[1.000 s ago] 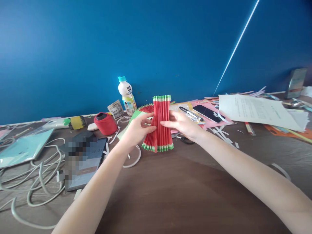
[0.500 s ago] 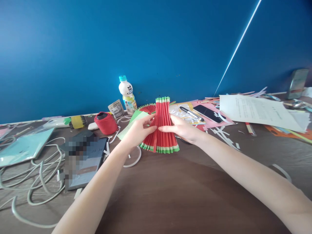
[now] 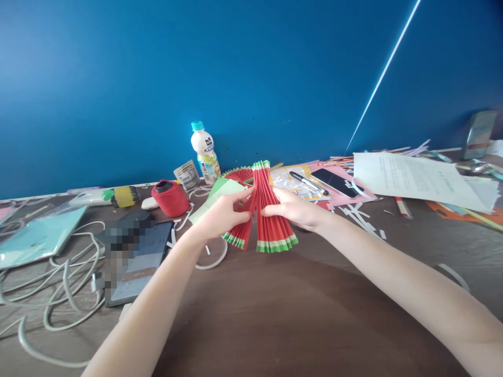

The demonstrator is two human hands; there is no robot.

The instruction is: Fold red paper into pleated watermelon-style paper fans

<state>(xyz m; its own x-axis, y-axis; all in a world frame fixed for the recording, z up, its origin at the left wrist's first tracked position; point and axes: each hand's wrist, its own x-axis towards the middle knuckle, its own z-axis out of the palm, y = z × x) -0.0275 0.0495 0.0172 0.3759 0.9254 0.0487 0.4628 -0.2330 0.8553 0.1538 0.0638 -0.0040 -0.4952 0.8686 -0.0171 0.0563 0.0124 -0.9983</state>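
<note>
Both hands grip a pleated red paper fan (image 3: pixel 273 225) edged in white and green, held above the brown table. My left hand (image 3: pixel 222 212) pinches its left folds between thumb and fingers. My right hand (image 3: pixel 293 208) is closed on the wider right section, thumb across the front. A gap shows between the two lower sections; whether they join higher up I cannot tell. Behind my left hand lie a second red pleated fan (image 3: pixel 239 174) and light green paper sheets (image 3: pixel 220 193).
Left are a bottle (image 3: pixel 206 157), a red thread spool (image 3: pixel 170 199), a tablet-like device (image 3: pixel 145 272) and tangled white cables (image 3: pixel 65 272). Right are a black pen (image 3: pixel 308 183), a phone (image 3: pixel 336 181), paper strips (image 3: pixel 363 222) and a printed sheet (image 3: pixel 416 180). A blue wall (image 3: pixel 251 68) stands behind.
The fan's lower folds have parted into two sections with a gap between. Its right section has swung slightly right and down, and its top has tipped left.
</note>
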